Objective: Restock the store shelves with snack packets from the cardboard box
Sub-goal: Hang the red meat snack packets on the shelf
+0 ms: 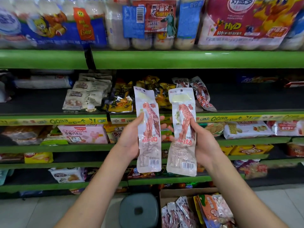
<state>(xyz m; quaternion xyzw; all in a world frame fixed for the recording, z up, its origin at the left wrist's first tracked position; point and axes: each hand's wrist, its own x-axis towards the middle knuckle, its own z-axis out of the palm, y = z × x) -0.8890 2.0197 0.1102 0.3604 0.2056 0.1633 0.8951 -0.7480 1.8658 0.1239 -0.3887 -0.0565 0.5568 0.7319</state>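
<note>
Gripped upright in the left hand (131, 142): one long white snack packet (148, 129), thumb across its front, fingers curled behind. Gripped likewise in the right hand (202, 142): a second matching packet (182, 130), just beside the first. Both forearms are raised before the green shelves (49, 119). Cardboard box (172, 195): on the floor below right, more packets inside.
</note>
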